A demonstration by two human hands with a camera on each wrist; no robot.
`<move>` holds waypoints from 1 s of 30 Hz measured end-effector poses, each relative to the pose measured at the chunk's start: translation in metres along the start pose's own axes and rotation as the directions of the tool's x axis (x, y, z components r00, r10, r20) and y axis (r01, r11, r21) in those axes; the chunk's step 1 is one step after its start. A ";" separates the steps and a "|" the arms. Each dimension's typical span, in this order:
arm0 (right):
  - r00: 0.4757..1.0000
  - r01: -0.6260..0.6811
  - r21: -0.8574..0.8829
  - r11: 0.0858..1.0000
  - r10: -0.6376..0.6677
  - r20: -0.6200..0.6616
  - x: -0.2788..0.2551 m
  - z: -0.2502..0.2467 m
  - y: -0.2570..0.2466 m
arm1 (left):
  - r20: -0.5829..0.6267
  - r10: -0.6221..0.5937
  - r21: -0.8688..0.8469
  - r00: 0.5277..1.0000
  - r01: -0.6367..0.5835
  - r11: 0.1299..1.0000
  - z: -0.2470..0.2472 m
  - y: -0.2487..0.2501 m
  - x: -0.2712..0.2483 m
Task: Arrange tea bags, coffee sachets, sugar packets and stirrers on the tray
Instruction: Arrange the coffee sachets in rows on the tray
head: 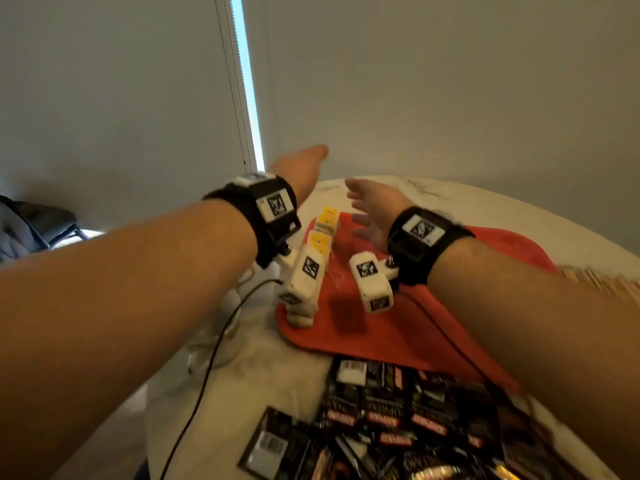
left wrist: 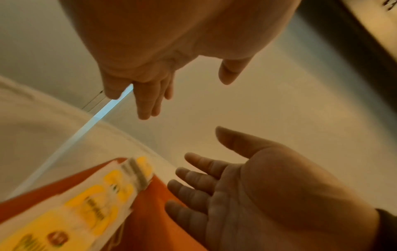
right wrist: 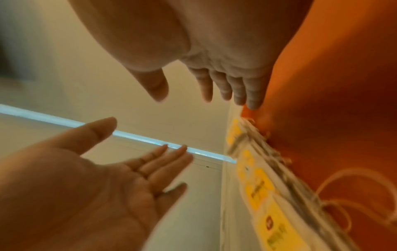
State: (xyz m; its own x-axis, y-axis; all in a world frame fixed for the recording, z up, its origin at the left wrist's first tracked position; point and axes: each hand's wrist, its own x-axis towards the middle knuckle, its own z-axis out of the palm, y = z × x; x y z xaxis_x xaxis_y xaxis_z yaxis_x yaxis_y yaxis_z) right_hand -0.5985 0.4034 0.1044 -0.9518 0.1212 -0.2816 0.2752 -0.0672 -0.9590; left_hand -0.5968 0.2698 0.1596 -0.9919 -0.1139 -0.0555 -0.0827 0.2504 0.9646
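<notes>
A red tray (head: 381, 327) lies on a white marble table (head: 450, 195). Yellow-and-white tea bags (head: 325, 220) stand in a row along the tray's left edge, their strings trailing onto the red. Both hands hover above the tray's far left corner and hold nothing. My left hand (head: 301, 164) reaches out past the tea bags with straight fingers. My right hand (head: 367, 209) is spread over the tray beside them. The left wrist view shows the left hand (left wrist: 189, 95), the right hand (left wrist: 236, 186) palm up and the tea bags (left wrist: 96, 195). The right wrist view shows the right hand (right wrist: 189, 95), the left hand (right wrist: 96, 186) and the tea bags (right wrist: 257, 183).
Dark coffee sachets (head: 381, 410) are heaped on the table in front of the tray's near edge. A tan striped patch (head: 602, 285) at the right looks like wooden stirrers, blurred. A black cable (head: 207, 358) and clear plastic (head: 214, 327) lie left of the tray. A wall stands behind.
</notes>
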 end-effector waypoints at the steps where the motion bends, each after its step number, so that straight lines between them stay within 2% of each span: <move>1: 1.000 0.016 -0.078 0.997 -0.015 0.016 -0.011 -0.003 -0.006 | -0.022 0.036 -0.002 0.999 -0.037 0.999 -0.005 0.006 -0.010; 5: 0.987 0.125 -0.346 0.930 -0.082 0.135 -0.064 -0.019 -0.020 | 0.029 0.233 -0.030 0.972 -0.232 0.972 -0.023 0.025 -0.076; 7: 0.971 0.169 -0.482 0.859 -0.061 0.231 -0.096 -0.023 -0.019 | 0.088 0.305 -0.065 0.948 -0.300 0.952 -0.031 0.024 -0.119; 9: 0.954 0.220 -0.614 0.758 -0.036 0.297 -0.125 -0.028 -0.013 | 0.201 0.326 -0.014 0.924 -0.330 0.944 -0.043 0.009 -0.164; 12: 0.937 0.294 -0.781 0.551 -0.005 0.349 -0.163 -0.038 0.002 | 0.363 0.251 0.286 0.897 -0.364 0.886 -0.070 -0.031 -0.215; 15: 0.916 0.328 -0.868 0.374 0.097 0.389 -0.190 -0.048 0.018 | 0.454 0.042 0.629 0.890 -0.354 0.692 -0.087 -0.063 -0.254; 17: 0.895 0.380 -0.897 0.228 0.154 0.418 -0.204 -0.050 0.025 | 0.471 -0.065 0.721 0.880 -0.342 0.603 -0.091 -0.075 -0.270; 19: 0.878 0.422 -0.901 0.107 0.200 0.435 -0.216 -0.049 0.031 | 0.497 -0.124 0.741 0.859 -0.346 0.576 -0.089 -0.083 -0.278; 23: 0.823 0.467 -0.877 0.110 0.308 0.477 -0.234 -0.044 0.044 | 0.522 -0.168 0.752 0.836 -0.358 0.553 -0.070 -0.097 -0.290; 24: 0.816 0.486 -0.870 0.082 0.314 0.485 -0.236 -0.041 0.048 | 0.513 -0.175 0.775 0.841 -0.365 0.516 -0.065 -0.100 -0.292; 26: 0.825 0.517 -0.856 -0.030 0.285 0.488 -0.240 -0.035 0.055 | 0.479 -0.196 0.816 0.856 -0.352 0.458 -0.057 -0.109 -0.290; 28: 0.835 0.535 -0.838 -0.113 0.226 0.502 -0.240 -0.030 0.058 | 0.439 -0.218 0.836 0.872 -0.308 0.455 -0.054 -0.112 -0.285; 30: 0.836 0.543 -0.828 -0.138 0.186 0.517 -0.238 -0.026 0.058 | 0.403 -0.221 0.849 0.888 -0.273 0.452 -0.054 -0.109 -0.279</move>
State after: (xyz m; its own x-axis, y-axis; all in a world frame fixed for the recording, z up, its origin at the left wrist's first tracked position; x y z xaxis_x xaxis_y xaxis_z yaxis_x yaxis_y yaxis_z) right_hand -0.3525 0.3967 0.1153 -0.8142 -0.4227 -0.3979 -0.4427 0.8955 -0.0455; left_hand -0.3059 0.2221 0.0836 -0.9011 0.2310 -0.3668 0.1516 0.9607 0.2326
